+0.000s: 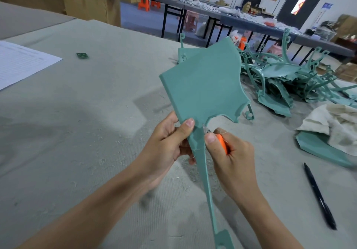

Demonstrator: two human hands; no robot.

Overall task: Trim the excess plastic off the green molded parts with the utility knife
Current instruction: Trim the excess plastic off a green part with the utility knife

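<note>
From the head camera, I see my left hand gripping the green molded part where its broad flat plate narrows into a long thin stem. The thumb is pressed on the face towards me and the fingers are curled round behind. The plate stands up above that grip, tilted away over the table. The stem runs down from it between my two wrists to a small tab at the bottom edge of the view.

Just to the right of that grip, my right hand is closed round the orange utility knife. Its thumb tip touches the stem's right edge. The knife's tip sits at the notch where stem meets plate, but I cannot make out the blade itself clearly. Thin pale threads of plastic curl off near it.

Beyond the held part and to the right lies a tangled pile of green parts. Nearer, right of my knife hand, a crumpled off-white cloth lies over a flat green piece. A black pen lies on the table below that.

Well away to the left of my left hand are a printed sheet of paper and a small green scrap. Fine shavings are scattered across the grey table covering below both hands. Cardboard boxes are stacked at the far left edge.
</note>
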